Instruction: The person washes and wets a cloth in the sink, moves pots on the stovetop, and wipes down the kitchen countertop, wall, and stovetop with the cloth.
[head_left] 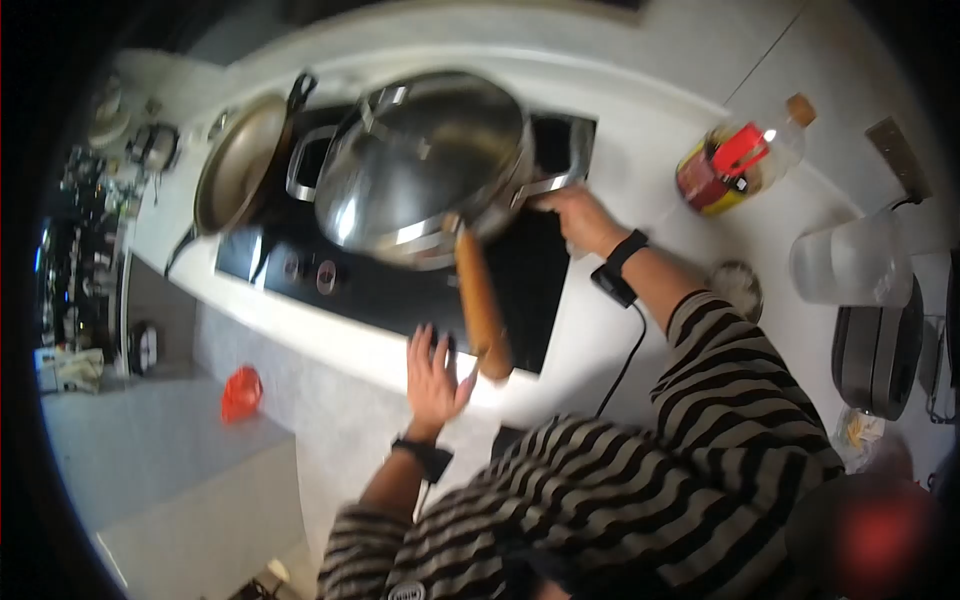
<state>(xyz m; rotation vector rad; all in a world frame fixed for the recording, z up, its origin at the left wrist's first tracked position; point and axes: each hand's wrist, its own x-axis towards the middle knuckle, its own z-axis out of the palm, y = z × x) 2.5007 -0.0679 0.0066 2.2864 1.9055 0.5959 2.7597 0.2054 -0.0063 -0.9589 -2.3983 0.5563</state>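
Observation:
A large steel pan with a domed metal lid [425, 160] sits on the black cooktop [400, 300]. Its wooden handle [480, 300] points down toward my body. My right hand [580, 218] is at the pan's right metal loop handle [555, 185], with its fingers closed against it, partly hidden. My left hand [433, 380] rests at the cooktop's front edge, fingers spread, just left of the wooden handle, holding nothing.
A frying pan [240, 165] stands tilted at the cooktop's left. To the right are an oil bottle [735, 165], a small round container [737, 288], a translucent pitcher [850, 262] and a dark appliance [875, 350]. A red bag [241, 395] lies lower left.

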